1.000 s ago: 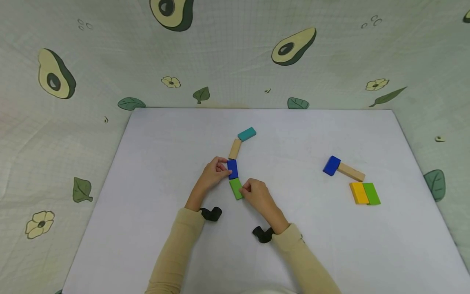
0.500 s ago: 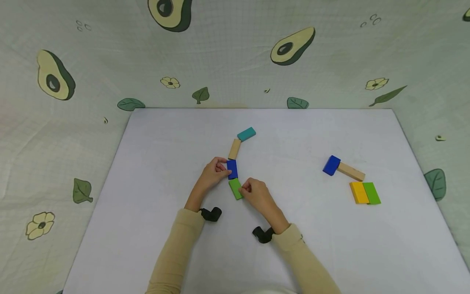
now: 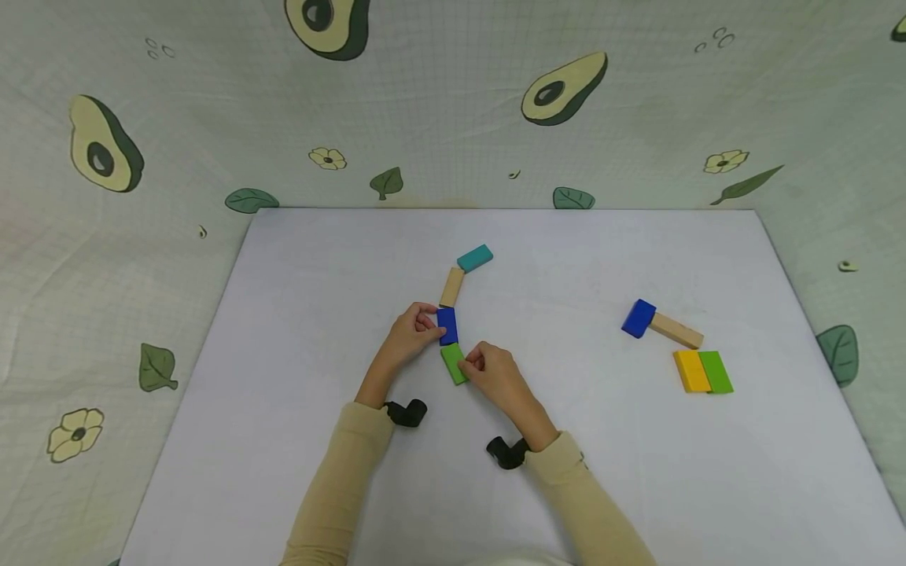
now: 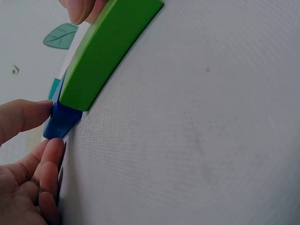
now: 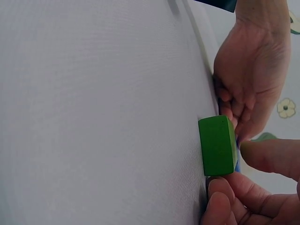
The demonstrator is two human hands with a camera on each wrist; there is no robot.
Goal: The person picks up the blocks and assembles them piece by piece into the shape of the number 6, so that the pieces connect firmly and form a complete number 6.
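Note:
A curved row of blocks runs down the middle of the table: teal block (image 3: 475,258), natural wood block (image 3: 452,287), blue block (image 3: 447,321), green block (image 3: 453,363). My left hand (image 3: 408,336) holds the blue block from its left side; the thumb lies on it and the fingertips are at its edge, as the left wrist view shows. At the near end, my right hand (image 3: 498,376) holds the green block's right edge between thumb and fingers. In the right wrist view the green block (image 5: 217,145) shows its end face, with the blue one mostly hidden behind it.
To the right lie a second blue block (image 3: 639,318), touching a wood block (image 3: 676,331), and a yellow block (image 3: 692,372) beside another green block (image 3: 717,373). Black wrist cameras (image 3: 406,413) jut from both sleeves over the white table (image 3: 318,259). Patterned cloth (image 3: 453,94) surrounds it.
Both hands stay at the blue and green blocks, with hardly any movement. The blocks on the right lie as before.

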